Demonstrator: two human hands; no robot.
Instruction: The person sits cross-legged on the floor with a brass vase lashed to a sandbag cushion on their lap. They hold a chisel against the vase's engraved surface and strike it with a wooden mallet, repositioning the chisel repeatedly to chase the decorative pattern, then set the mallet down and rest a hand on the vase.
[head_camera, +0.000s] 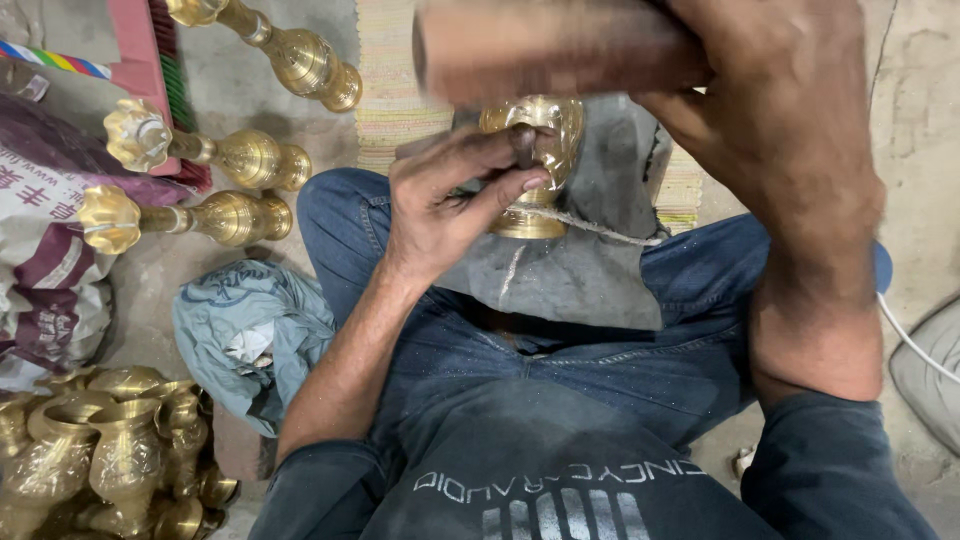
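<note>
Nearest to the camera sits a person in a dark sweatshirt and blue jeans, seen from above, legs folded on the floor. Across the lap lies a grey stone slab — the landmark for everything else. At the far edge of the slab stands a brass piece, gold and fluted. The left hand rests against it, fingers pressed together and pinching a short dark punch held to the brass. Above the slab, the right hand is closed around a thick wooden mallet, blurred as if mid-swing.

Judging by this, the step in hand is chasing or stamping the brass with punch and mallet; the next move calls for a square blow on the punch head while the left hand keeps the tip from sliding.

Left of the slab lie a crumpled blue-grey cloth and a heap of brass vessels. Farther off, beyond the slab to the left, three brass lamp stems lie on the floor beside a printed sack.

Hard to make out — the punch tip is hidden behind the fingers, the mallet is cut off at the top edge, and the brass piece's base is partly covered by the left hand.
</note>
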